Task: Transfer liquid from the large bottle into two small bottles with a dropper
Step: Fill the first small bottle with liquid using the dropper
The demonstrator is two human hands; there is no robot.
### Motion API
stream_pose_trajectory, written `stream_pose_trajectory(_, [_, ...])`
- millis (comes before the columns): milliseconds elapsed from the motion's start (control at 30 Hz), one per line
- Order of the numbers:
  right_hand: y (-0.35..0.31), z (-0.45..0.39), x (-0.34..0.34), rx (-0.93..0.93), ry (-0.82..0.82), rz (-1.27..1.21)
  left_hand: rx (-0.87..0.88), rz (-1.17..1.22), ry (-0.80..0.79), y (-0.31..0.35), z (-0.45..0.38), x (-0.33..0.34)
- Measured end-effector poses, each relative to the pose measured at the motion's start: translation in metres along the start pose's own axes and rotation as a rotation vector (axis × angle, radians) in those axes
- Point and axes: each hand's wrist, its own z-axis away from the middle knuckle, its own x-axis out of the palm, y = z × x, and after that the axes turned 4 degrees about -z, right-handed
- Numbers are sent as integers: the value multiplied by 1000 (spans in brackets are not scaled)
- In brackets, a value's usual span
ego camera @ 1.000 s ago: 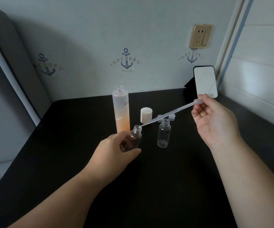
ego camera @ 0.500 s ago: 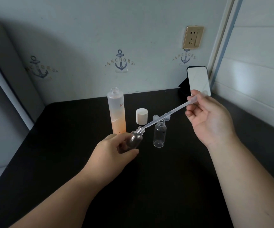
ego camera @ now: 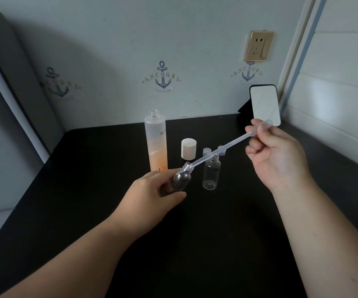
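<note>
L hand [ego camera: 152, 195] gripping tilted small bottle [ego camera: 179, 179]; R hand [ego camera: 274, 155] pinching dropper [ego camera: 221, 148] bulb, tip at bottle neck.

- Dim, cool light falls from the right, brightening the white panelled wall [ego camera: 343, 87].
- A broad soft shadow darkens the pale anchor-printed wall [ego camera: 109, 50] at left.
- The matte black tabletop [ego camera: 87, 190] swallows detail.
- Wide-angle bending shows at the edges; slightly soft focus.

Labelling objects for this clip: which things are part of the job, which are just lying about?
In the job:
tall frosted bottle of orange liquid
clear plastic dropper
tilted small clear bottle
upright small clear bottle
left hand
right hand

Lying about:
white cylindrical cap
small clear caps
black-framed mirror
</note>
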Motion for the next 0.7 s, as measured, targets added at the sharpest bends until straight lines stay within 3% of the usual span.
stream_pose_trajectory(700, [1, 2, 2, -58, 60, 24, 4, -21, -45, -6, 1, 4])
